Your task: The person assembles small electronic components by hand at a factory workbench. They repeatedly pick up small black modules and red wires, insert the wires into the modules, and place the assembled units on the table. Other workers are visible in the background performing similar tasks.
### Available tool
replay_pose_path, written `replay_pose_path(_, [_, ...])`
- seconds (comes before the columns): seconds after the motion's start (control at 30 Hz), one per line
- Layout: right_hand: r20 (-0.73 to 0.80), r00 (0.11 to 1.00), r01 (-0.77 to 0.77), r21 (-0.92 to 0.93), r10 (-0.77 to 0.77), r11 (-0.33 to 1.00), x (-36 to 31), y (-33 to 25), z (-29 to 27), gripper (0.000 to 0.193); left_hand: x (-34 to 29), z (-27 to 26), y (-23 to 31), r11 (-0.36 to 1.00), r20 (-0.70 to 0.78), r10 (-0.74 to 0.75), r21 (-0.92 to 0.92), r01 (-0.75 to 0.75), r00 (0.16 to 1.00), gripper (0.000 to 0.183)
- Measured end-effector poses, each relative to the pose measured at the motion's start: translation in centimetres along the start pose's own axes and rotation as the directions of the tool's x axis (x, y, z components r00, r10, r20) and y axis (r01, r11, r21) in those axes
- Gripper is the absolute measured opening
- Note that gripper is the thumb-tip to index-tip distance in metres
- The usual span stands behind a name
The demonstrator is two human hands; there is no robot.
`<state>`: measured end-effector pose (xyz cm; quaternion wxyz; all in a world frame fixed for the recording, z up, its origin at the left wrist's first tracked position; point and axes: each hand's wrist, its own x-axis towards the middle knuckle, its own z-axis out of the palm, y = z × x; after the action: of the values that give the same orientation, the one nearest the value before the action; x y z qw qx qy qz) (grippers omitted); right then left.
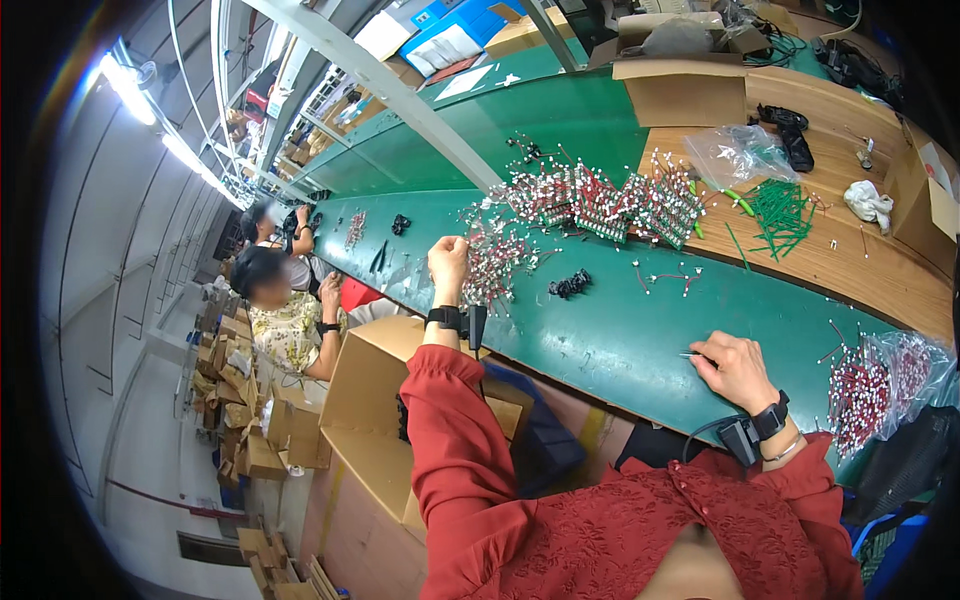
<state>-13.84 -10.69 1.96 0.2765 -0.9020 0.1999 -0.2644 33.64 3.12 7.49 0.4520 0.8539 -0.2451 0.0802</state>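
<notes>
My left hand [448, 262] is raised at the left edge of a loose pile of small wired connectors [495, 265], red and black leads with white ends. Its fingers are curled together, and whatever they may hold is too small to make out. Farther right, my right hand [735, 365] rests low over the green bench [600, 335]. It is closed on a thin metal tool [688, 354], of which only a short pointed end shows. Between the hands lies a small bunch of black parts [570, 285], with a few loose wired pieces [665, 278] beyond my right hand.
Stacked boards with wired connectors [590, 205] stand at the back. Green strips [782, 215] and a clear bag [742, 155] lie on a wooden board [830, 270]. Bagged wires [870, 390] sit at right. A carton [365, 400] stands left, and two people work farther along.
</notes>
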Motion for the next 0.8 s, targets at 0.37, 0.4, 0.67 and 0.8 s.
replay_pose_path(0.37, [-0.007,1.0,0.029,-0.011,-0.029,1.0,-0.2,0.2,0.2,0.011,-1.5,-1.0,-0.7,0.981,0.225,-0.172,-0.054,0.189,0.959,0.017])
replay_pose_path(0.4, [-0.003,1.0,0.026,-0.009,-0.026,1.0,-0.2,0.2,0.2,0.011,-1.7,-1.1,-0.7,0.979,0.247,-0.178,-0.052,0.197,0.952,0.018])
replay_pose_path(0.67, [0.028,0.999,0.021,-0.028,-0.02,0.999,-0.1,0.2,0.1,0.013,-2.8,-2.0,-0.1,0.942,0.27,-0.201,-0.211,0.262,0.942,0.02])
replay_pose_path(0.8, [0.025,1.0,0.019,-0.028,-0.018,0.999,-0.3,0.3,0.2,0.014,-3.8,-3.2,1.3,0.96,0.272,-0.165,-0.177,0.218,0.948,0.024])
